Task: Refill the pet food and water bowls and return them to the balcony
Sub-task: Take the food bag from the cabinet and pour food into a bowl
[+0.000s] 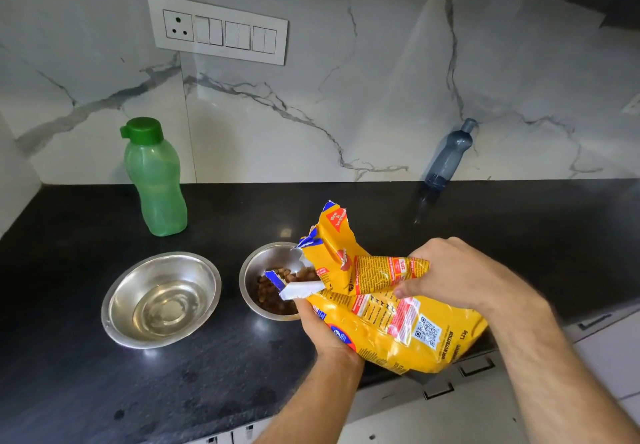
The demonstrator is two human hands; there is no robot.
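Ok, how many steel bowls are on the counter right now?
2. The water bowl sits left of centre; the food bowl is just right of it, partly hidden by the yellow food bag. None other visible.

Half-seen at my counter

My food bag hides the kibble bowl's right side and my left hand's fingers; its print is unreadable.

Lighting: bright, even, soft. Small ceiling-light glints on the black counter front and steel bowl rims. Wide-angle bending at edges; forearms slightly blurred.
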